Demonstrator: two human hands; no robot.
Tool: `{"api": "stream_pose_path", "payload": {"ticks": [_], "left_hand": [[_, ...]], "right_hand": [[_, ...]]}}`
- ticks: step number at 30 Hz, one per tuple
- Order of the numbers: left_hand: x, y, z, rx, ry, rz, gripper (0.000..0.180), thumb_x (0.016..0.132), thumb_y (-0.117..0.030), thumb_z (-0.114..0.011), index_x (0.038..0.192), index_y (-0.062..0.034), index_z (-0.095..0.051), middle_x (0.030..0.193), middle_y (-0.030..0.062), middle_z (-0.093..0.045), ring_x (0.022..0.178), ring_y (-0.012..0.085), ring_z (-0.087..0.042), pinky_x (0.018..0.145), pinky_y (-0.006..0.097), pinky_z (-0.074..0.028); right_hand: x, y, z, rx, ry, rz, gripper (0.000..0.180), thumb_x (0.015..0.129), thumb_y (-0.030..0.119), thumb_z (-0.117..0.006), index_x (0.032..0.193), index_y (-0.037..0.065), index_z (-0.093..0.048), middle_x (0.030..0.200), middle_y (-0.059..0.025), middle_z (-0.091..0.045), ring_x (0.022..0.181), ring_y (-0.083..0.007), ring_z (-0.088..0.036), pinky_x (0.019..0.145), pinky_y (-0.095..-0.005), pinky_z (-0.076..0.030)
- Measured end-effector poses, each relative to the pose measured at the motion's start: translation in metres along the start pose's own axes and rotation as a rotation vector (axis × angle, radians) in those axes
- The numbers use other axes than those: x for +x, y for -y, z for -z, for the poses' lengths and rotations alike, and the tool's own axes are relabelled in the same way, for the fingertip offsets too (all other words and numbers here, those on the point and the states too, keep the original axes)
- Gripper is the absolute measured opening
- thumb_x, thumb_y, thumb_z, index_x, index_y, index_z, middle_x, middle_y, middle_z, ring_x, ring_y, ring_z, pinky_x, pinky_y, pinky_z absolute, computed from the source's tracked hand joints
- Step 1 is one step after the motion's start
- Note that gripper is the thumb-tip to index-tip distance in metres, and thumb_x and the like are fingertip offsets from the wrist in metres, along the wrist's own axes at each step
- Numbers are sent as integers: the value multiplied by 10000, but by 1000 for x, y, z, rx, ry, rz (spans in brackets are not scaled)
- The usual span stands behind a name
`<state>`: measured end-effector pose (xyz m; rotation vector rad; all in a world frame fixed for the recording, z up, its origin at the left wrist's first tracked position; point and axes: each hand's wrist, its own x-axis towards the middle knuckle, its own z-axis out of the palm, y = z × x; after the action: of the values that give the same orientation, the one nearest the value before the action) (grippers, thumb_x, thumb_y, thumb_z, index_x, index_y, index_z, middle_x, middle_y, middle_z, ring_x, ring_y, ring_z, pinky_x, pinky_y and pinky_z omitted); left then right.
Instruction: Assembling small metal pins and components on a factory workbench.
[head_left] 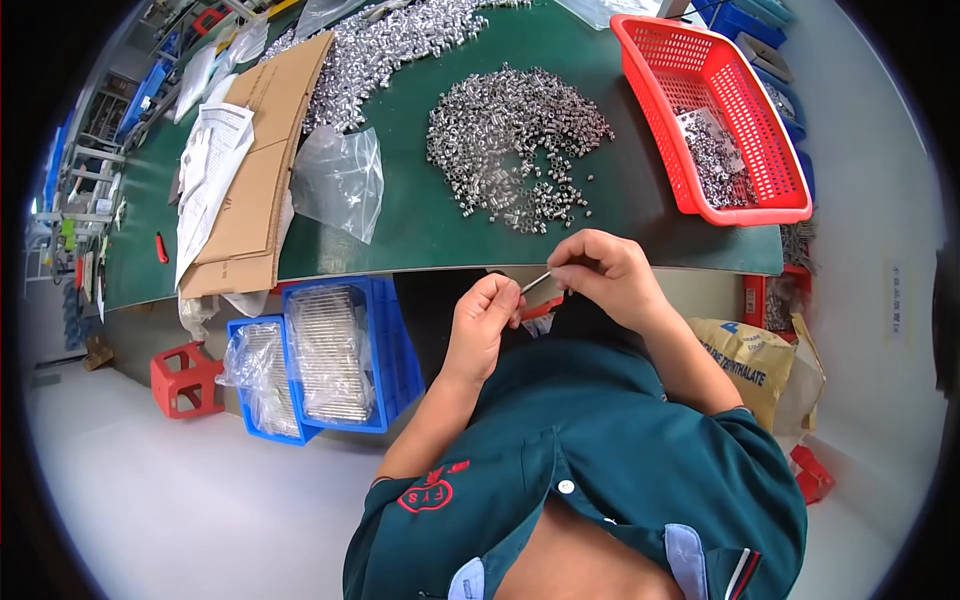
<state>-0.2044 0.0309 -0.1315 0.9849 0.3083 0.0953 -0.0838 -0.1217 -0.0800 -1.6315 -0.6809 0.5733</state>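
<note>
My left hand [487, 322] is closed in a pinch around a thin metal rod [537, 282], just off the table's front edge. At the rod's upper right end, the thumb and fingers of my right hand [615, 278] are pressed together. Whatever small piece they grip is too hidden to name. Beyond my hands, a loose pile of small silvery metal sleeves [490, 130] lies spread on the green table [400, 215]. Below the left hand, a small orange-red item [543, 309] shows in part.
On the right, a red plastic basket [700, 200] holds more small metal parts. Flattened cardboard [250, 170] and a clear plastic bag [340, 185] lie left. A bigger heap of sleeves [370, 60] is behind. Blue crates [400, 350] and a red stool [185, 380] stand below.
</note>
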Motion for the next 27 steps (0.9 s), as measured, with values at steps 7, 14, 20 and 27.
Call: {"api": "stream_pose_path", "payload": {"ticks": [7, 14, 20, 27], "left_hand": [[-5, -2, -1, 84, -12, -26, 177, 937, -180, -527, 827, -45, -556, 722, -16, -526, 643, 58, -447, 613, 213, -370], [-9, 1, 4, 130, 31, -21, 220, 932, -217, -538, 805, -38, -521, 675, 8, -493, 618, 90, -435, 598, 233, -364], [-11, -1, 3, -48, 110, 98, 223, 936, -214, -534, 788, -47, -532, 658, -32, -463, 619, 53, -409, 577, 204, -333], [-12, -5, 1, 376, -17, -98, 249, 938, -223, -534, 765, -46, -511, 656, -41, -442, 624, 47, -392, 573, 199, -317]], "right_hand": [[-4, 6, -5, -40, 23, 28, 74, 804, -28, -613, 877, -22, -611, 742, -49, -608, 676, -91, -592, 622, -235, -494], [-12, 5, -8, -249, 19, 270, 132, 725, -81, -618, 821, -1, -577, 802, -86, -600, 697, -168, -605, 622, -271, -490], [-14, 9, -4, -102, 89, 126, 106, 755, -56, -636, 830, -4, -582, 794, -56, -602, 700, -122, -599, 621, -263, -488], [-14, 8, -7, 34, 15, -178, 116, 750, -52, -642, 843, -8, -588, 777, -61, -609, 694, -131, -600, 600, -269, -486]]}}
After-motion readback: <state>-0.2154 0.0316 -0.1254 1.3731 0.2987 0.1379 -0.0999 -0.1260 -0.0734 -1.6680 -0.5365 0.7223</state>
